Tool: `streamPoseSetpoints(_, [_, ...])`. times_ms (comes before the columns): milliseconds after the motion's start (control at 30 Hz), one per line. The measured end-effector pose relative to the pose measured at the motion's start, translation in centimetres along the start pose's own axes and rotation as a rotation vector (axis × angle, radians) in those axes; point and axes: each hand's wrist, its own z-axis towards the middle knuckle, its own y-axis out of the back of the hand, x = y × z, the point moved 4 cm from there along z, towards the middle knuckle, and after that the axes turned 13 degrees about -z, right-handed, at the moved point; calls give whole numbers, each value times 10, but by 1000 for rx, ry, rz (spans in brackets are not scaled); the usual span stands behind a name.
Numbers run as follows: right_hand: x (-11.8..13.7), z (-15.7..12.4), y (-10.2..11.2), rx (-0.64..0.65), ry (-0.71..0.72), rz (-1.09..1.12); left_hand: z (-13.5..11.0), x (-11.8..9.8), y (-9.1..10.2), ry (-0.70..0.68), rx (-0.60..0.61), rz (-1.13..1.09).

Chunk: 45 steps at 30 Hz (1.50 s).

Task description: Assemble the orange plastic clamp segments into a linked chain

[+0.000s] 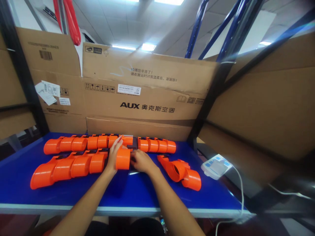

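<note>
Two rows of orange plastic pipe-shaped parts lie on a blue table (137, 193). My left hand (113, 156) is wrapped round an orange part (123, 158) at the right end of the near row (69, 165). Just right of that part, my right hand (140, 161) has its fingers curled against a dark piece that I cannot make out. The far row (108, 143) runs behind both hands. Two loose orange parts (180, 172) lie to the right of my right hand.
Large brown cardboard boxes (147, 95) stand along the back edge and at both sides. A white device with blue pads (216, 166) and a white cable sits at the table's right edge. Dark shelf posts rise left and right.
</note>
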Motion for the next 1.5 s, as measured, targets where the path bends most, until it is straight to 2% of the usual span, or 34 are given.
streamPoseSetpoints(333, [-12,-2,-3,-8,-60,119,4,2,6,-9,-20,21])
streamPoseSetpoints(433, [-16,-2,0,-49,-59,132,3,0,4,-16,-16,36])
streamPoseSetpoints(533, [-21,-4,8,-166,-85,170,2,-1,3,-21,-11,56])
streamPoseSetpoints(733, [-32,-10,29,-522,-234,268,3,2,3,-38,59,184])
streamPoseSetpoints(900, [-32,-14,42,-678,-203,313,1,7,0,-80,148,364])
streamPoseSetpoints(1067, [-29,-16,47,-720,-165,317,-4,9,-5,-105,198,454])
streamPoseSetpoints(1233, [-22,-14,43,-654,-101,314,-6,13,-8,-69,259,524])
streamPoseSetpoints(1500, [-18,-13,40,-643,-74,340,-4,15,-6,-31,256,533])
